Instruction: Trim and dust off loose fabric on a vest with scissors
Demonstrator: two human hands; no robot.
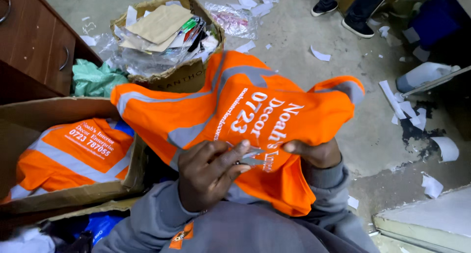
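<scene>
I hold up an orange high-visibility vest [235, 101] with grey reflective stripes and white stitched lettering, spread over my lap. My left hand [208, 174] is closed on small metal thread snips [251, 157], whose tips rest against the lettering. My right hand [316, 154] pinches the vest's fabric just right of the snips; its fingers are partly hidden under the cloth. Both of my sleeves are grey.
A cardboard box [49, 108] at left holds another folded orange vest [73, 157]. Behind it stand a waste box [181, 76] full of paper and plastic scraps, a green bag [95, 79] and a wooden cabinet [34, 42]. Paper scraps [407, 108] litter the floor; another person's shoes [358, 27] are top right.
</scene>
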